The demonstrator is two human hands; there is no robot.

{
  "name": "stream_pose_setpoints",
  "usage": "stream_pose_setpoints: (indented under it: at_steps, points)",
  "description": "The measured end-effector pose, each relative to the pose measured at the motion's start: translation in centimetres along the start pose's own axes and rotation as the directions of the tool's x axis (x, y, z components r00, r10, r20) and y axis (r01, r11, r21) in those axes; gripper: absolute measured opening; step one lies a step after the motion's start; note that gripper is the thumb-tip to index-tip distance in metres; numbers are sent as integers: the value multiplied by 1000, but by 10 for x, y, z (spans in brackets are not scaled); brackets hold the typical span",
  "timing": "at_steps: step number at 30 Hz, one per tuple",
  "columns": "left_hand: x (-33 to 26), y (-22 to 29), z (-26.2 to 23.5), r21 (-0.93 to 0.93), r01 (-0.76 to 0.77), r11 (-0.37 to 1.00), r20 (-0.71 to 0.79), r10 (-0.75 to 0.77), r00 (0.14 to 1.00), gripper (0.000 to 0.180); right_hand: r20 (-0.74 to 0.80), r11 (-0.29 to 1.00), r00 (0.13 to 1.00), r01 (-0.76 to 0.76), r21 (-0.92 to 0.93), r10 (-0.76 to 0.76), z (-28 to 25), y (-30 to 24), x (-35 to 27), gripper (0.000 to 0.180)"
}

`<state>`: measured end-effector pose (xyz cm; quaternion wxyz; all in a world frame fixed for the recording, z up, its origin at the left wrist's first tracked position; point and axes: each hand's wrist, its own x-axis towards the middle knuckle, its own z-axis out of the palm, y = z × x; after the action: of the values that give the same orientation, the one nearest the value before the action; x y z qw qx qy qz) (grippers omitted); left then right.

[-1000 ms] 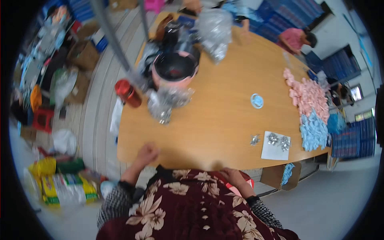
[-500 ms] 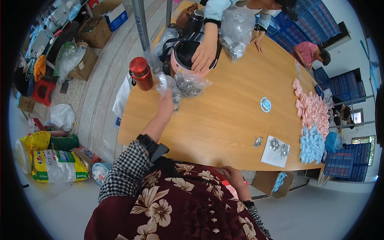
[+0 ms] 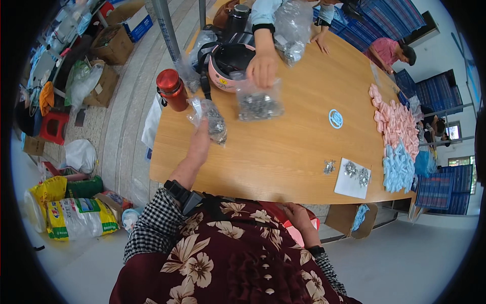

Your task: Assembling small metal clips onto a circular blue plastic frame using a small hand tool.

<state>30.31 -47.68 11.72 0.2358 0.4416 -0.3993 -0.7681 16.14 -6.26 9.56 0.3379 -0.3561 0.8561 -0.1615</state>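
My left hand (image 3: 201, 140) grips a clear plastic bag of small metal parts (image 3: 214, 122) near the table's left end. The bag rests on the tabletop; my fingertips are partly hidden against it. My right hand (image 3: 299, 217) lies low by the near table edge, holding nothing visible, its fingers loosely extended. Across the table, a co-worker's hand (image 3: 263, 68) holds a second clear bag of metal parts (image 3: 259, 105) by its top. Just beyond the bags sit a pink helmet (image 3: 223, 76) with a black strap and a red flask (image 3: 172, 90).
A white card with metal parts (image 3: 353, 186) lies at the near right, beside a loose metal pile (image 3: 329, 166). Farther right are pink (image 3: 392, 119) and light blue (image 3: 397, 169) fabric heaps. A blue ring (image 3: 335, 119) lies mid-table. A metal post (image 3: 167, 30) rises at left.
The co-worker's hand has come out of the helmet and moved the second bag right and nearer, apart from mine. My left hand still holds its bag, now farther from the helmet.
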Motion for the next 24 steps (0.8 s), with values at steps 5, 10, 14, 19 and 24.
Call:
stream_pose_setpoints:
  at_steps: [5, 10, 14, 19, 24]
  points:
    - [1, 12, 15, 36, -24, 999, 21, 23, 1000, 64, 35, 991, 995, -100, 88, 97, 4, -11, -9, 25]
    - [50, 10, 33, -11, -141, 990, 0, 141, 990, 61, 26, 984, 995, -98, 146, 95, 12, -10, -13, 24]
    - [67, 11, 52, 358, -435, 826, 10, 462, 887, 72, 15, 987, 992, -125, 101, 124, 7, -16, -16, 25]
    - [73, -4, 35, 308, -556, 772, 222, 510, 831, 76, -67, 989, 991, -112, 100, 119, 19, 4, -26, 26]
    - [39, -16, -2, 469, -344, 814, 30, 374, 927, 58, -63, 946, 960, -257, 198, 274, 16, -3, -37, 28]
